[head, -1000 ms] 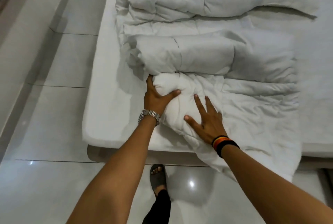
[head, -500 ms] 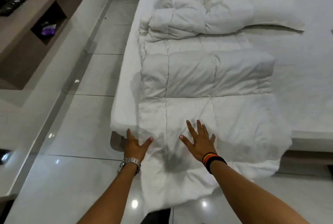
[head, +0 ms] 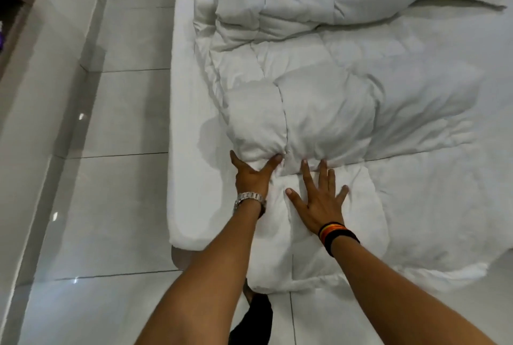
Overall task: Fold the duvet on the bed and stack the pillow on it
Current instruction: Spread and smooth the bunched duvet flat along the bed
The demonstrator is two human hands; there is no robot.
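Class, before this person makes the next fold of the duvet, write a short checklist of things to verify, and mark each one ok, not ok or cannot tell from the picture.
1. Both hands on the duvet: ok. The left hand presses at the edge of the puffed fold, the right hand lies flat, fingers spread.
2. Near end fully on the bed: not ok. It hangs over the foot toward the floor.
3. Folded layers even: not ok. The far part is bunched and creased.
4. Pillow within reach: cannot tell. No pillow can be told apart from the white bedding.
5. Space on the bed to the right: ok. Bare sheet shows there.
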